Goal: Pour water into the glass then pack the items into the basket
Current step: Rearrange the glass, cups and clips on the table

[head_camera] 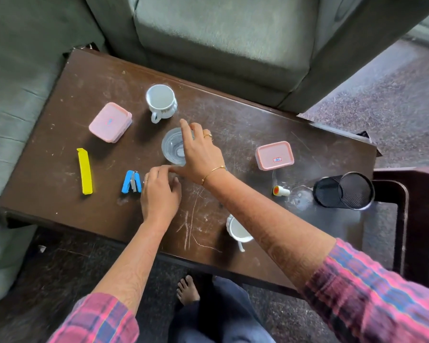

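glass (173, 146): my right hand (201, 154) covers its right rim and side
near cup (237, 230): my right forearm hides its right half
pink box label (277, 159): too small to read
my sleeves (379, 290): cut off by the bottom edge

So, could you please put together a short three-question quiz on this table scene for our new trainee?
1. True or false: the black mesh basket lies on its side.
2. How many white cups are on the table?
3. Which hand is at the glass: A) left, B) right?

Key:
1. True.
2. Two: one far, one near.
3. B, the right hand; the left hand rests beside the blue stapler.
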Action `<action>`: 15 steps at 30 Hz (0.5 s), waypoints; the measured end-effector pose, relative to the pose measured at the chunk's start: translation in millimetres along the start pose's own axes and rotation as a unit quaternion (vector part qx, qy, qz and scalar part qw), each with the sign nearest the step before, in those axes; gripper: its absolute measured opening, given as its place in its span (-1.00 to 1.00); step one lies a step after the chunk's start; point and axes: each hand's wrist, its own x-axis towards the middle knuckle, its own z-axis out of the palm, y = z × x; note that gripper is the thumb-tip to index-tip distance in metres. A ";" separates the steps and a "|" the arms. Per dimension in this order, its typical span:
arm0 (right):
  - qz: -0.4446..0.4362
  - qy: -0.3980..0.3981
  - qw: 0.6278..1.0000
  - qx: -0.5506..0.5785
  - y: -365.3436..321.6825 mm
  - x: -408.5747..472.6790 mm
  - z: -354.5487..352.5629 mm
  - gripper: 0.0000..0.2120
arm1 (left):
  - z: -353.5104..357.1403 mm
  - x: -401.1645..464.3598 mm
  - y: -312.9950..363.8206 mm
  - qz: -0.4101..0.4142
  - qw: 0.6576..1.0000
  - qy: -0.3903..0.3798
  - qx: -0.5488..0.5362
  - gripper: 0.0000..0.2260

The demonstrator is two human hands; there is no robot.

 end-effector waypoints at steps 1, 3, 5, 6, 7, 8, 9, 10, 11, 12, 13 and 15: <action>0.011 0.001 1.000 0.023 2.9 -4.5 -3.1 0.01 | 0.3 -2.4 2.2 -0.003 1.000 0.001 -0.008 -0.81; 0.033 0.019 0.997 0.069 13.1 -17.1 -10.8 -0.05 | 1.6 -9.6 9.2 0.002 1.000 -0.010 -0.029 -0.87; 0.064 0.046 0.991 0.112 27.5 -35.1 -21.6 -0.20 | 4.9 -19.7 18.3 0.052 0.998 -0.022 -0.039 -0.89; 0.079 0.062 0.987 0.126 35.9 -44.9 -28.8 -0.27 | 6.9 -24.9 25.1 0.089 0.995 -0.027 -0.039 -0.89; 0.088 0.079 0.984 0.130 45.2 -54.6 -37.0 -0.33 | 8.9 -29.5 33.0 0.126 0.991 -0.032 -0.037 -0.89; 0.094 0.093 0.983 0.127 55.6 -64.4 -46.3 -0.38 | 11.0 -33.2 43.1 0.157 0.986 -0.038 -0.038 -0.88; 0.100 0.107 0.982 0.123 67.4 -74.7 -55.9 -0.44 | 12.9 -36.8 55.9 0.185 0.981 -0.041 -0.041 -0.88; 0.110 0.117 0.980 0.119 79.9 -85.1 -65.5 -0.49 | 14.7 -40.4 69.9 0.209 0.976 -0.042 -0.045 -0.88; 0.121 0.123 0.978 0.119 91.2 -94.8 -74.0 -0.53 | 16.1 -44.0 83.0 0.224 0.972 -0.041 -0.050 -0.88; 0.135 0.131 0.975 0.120 102.1 -105.7 -82.8 -0.54 | 17.7 -48.6 96.7 0.235 0.970 -0.041 -0.058 -0.87; 0.153 0.142 0.971 0.120 113.0 -118.8 -92.9 -0.54 | 19.8 -54.6 111.1 0.245 0.966 -0.043 -0.069 -0.86; 0.188 0.169 0.961 0.115 131.2 -144.9 -112.7 -0.52 | 24.2 -67.6 140.3 0.263 0.959 -0.050 -0.093 -0.86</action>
